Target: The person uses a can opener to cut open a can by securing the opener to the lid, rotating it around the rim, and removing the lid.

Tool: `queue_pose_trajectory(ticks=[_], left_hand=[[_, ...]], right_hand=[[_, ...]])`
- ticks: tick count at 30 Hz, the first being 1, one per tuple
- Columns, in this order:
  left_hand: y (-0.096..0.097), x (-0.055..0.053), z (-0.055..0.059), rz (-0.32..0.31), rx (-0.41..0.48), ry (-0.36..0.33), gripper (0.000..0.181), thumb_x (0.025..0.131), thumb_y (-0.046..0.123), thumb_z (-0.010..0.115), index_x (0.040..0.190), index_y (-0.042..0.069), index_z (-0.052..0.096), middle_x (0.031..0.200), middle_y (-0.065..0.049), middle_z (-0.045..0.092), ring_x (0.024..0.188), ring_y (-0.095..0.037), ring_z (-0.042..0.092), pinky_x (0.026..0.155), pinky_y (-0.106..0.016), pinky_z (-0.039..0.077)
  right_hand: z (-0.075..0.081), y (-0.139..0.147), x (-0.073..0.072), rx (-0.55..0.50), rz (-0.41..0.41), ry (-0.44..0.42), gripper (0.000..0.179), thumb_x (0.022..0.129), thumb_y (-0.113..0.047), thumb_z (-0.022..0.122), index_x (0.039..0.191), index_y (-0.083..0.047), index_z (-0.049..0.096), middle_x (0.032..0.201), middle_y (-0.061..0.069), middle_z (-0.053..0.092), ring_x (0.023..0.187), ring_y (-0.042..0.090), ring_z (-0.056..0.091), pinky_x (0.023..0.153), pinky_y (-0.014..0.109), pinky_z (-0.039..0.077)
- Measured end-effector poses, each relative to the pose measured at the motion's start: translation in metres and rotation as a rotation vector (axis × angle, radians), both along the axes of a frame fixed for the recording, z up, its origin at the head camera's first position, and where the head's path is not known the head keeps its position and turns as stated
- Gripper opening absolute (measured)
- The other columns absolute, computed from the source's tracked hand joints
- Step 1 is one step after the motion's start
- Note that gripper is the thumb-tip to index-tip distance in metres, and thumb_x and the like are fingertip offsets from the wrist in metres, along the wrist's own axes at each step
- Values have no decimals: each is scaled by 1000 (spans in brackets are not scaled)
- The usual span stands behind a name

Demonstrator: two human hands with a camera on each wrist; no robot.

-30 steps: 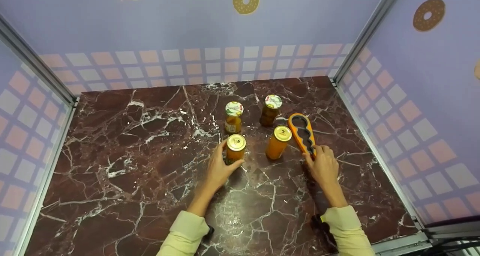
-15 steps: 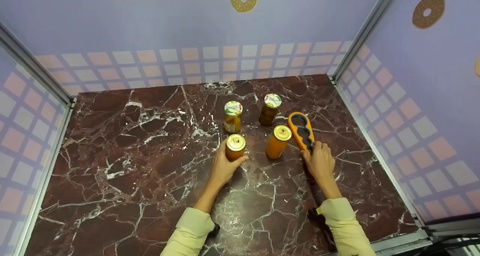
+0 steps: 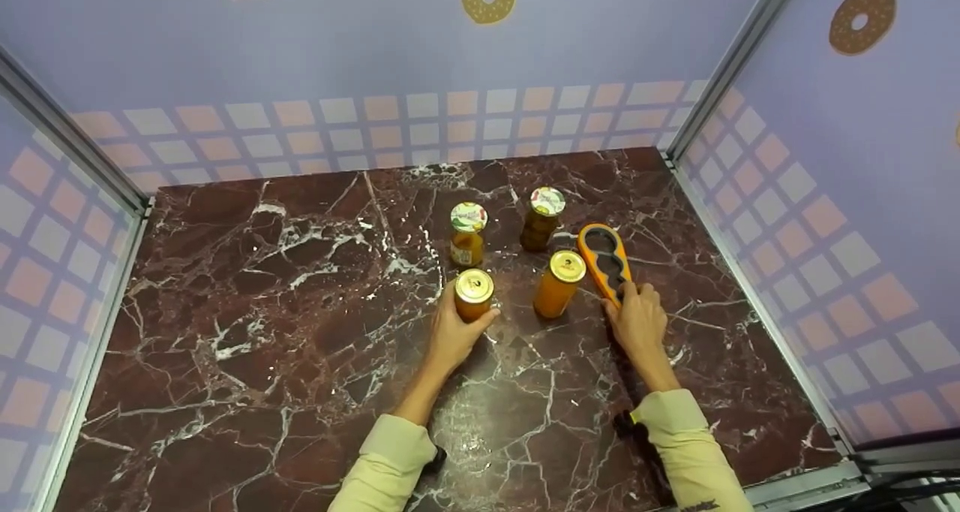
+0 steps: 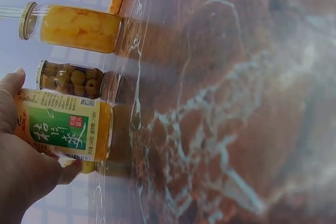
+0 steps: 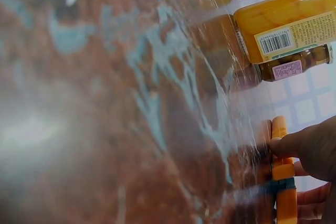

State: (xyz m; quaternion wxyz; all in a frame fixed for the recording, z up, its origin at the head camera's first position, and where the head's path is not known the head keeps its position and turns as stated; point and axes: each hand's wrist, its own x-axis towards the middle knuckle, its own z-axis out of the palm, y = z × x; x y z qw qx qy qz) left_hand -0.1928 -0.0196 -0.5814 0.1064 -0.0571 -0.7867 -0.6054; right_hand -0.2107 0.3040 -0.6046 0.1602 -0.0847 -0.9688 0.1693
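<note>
My left hand [image 3: 454, 335] grips a tall jar of orange fruit [image 3: 474, 307] with a gold lid. The thumb and fingers wrap around its sides, and its green and cream label [image 4: 58, 127] shows in the left wrist view. My right hand [image 3: 639, 320] holds the narrow end of an orange jar opener [image 3: 595, 260] with black scalloped openings, which lies on the table. The thumb and fingers pinch its edges in the right wrist view. Between the hands stands a second tall jar of orange fruit [image 3: 555, 296], gold-lidded and upright, touched by neither hand.
Behind the tall jars stand a short jar of yellow fruit [image 3: 466, 249] and a jar of olives [image 3: 536, 230], both with patterned white lids. The dark red marbled table [image 3: 225, 309] is bounded by a patterned back wall [image 3: 360, 39] and side panels with metal frames.
My left hand has closed more fully around the tall jar, moving slightly forward. My right hand has shifted slightly forward and left along the jar opener. The other jars stay in place.
</note>
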Motion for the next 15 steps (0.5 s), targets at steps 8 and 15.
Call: queue_pose_trajectory(ticks=[8, 15], left_hand=[[6, -1, -2, 18, 71, -18, 72, 81, 9, 87, 140, -3, 47, 131, -27, 59, 123, -42, 57, 109, -56, 43], [7, -2, -2, 19, 51, -34, 67, 82, 8, 85, 138, -2, 49, 128, -26, 60, 120, -41, 59, 106, -56, 45]], right_hand=[[-1, -3, -3, 1, -22, 1, 37, 93, -28, 78, 111, 3, 72, 107, 29, 60, 98, 50, 58, 73, 67, 52], [1, -3, 0, -48, -50, -9, 32, 95, -24, 74, 108, 5, 70, 110, 31, 59, 102, 52, 57, 78, 69, 50]])
